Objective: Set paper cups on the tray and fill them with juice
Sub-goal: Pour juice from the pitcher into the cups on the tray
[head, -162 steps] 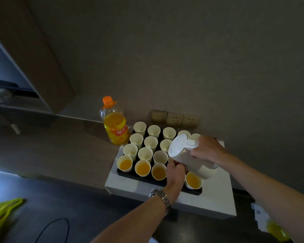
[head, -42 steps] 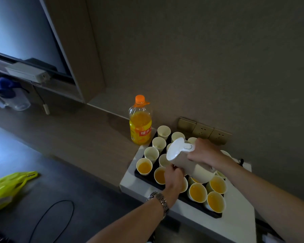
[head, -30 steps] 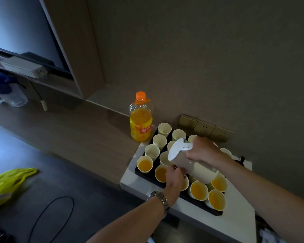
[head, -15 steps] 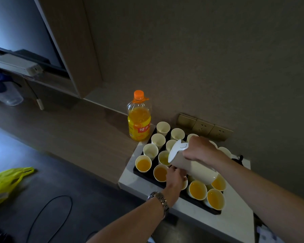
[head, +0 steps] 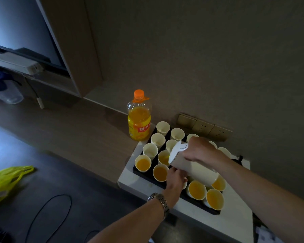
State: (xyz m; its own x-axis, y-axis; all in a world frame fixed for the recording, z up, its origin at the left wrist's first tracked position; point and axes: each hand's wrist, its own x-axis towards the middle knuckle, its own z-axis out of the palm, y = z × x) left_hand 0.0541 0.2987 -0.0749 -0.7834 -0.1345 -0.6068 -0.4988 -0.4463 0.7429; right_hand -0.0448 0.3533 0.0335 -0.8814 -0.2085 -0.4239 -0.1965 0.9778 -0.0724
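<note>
A yellow plastic bag (head: 6,179) lies on the dark floor at the far left. A black cord (head: 47,213) curls on the floor near it. Up on the left there is a shelf with a white box (head: 18,64) on it.

An orange juice bottle (head: 139,118) with an orange cap stands on the wood ledge, just beside the far left corner of the tray. The black tray (head: 140,175) sits on a small white table (head: 218,223). It is full of paper cups in rows. The far left cups (head: 162,128) look empty. The near left cup (head: 143,163) has juice in it, and so does the cup (head: 160,172) next to it.

The left hand (head: 175,178), with a metal watch (head: 159,202) on its wrist, reaches to the near row. Its fingers curl around a cup that is mostly hidden. The right hand (head: 198,150) grips the handle of a white jug (head: 191,164). The jug is tipped to the left, with its spout over a cup (head: 163,158) in the second row that has some juice in it.

To the right, near the bottom of the jug, three more cups (head: 197,190) hold juice. Wall sockets (head: 203,126) are on the wall behind the tray.
</note>
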